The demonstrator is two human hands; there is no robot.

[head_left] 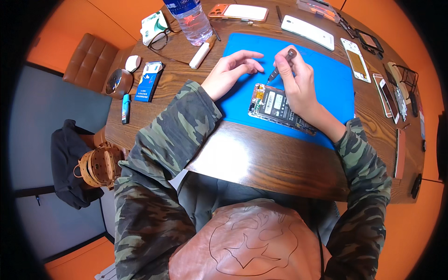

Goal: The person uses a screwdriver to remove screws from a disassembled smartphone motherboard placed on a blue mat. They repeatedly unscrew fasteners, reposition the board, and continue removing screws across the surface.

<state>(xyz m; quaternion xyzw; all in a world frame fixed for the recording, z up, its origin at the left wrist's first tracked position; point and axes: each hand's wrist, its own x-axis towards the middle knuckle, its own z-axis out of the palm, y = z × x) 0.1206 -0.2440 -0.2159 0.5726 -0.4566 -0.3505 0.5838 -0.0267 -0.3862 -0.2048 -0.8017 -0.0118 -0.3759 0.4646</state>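
An opened smartphone (280, 106), its battery and circuit board exposed, lies on a blue work mat (242, 46). My right hand (298, 79) grips a dark screwdriver (281, 65) between thumb and fingers. The driver slants down, its tip at the phone's upper left corner. Part of the phone is covered by my right hand. To the left, my left hand (231, 72) hovers over the mat's left edge, fingers loosely spread and slightly curled, with nothing in them.
Behind the mat are a water bottle (189, 21), a white phone (307, 32) and an orange phone (239, 12). Glasses (161, 41), a blue cigarette pack (149, 81), a lighter (126, 108) and a round bowl (119, 82) sit left. Phone parts (355, 59) and tweezers-like tools (400, 105) lie right.
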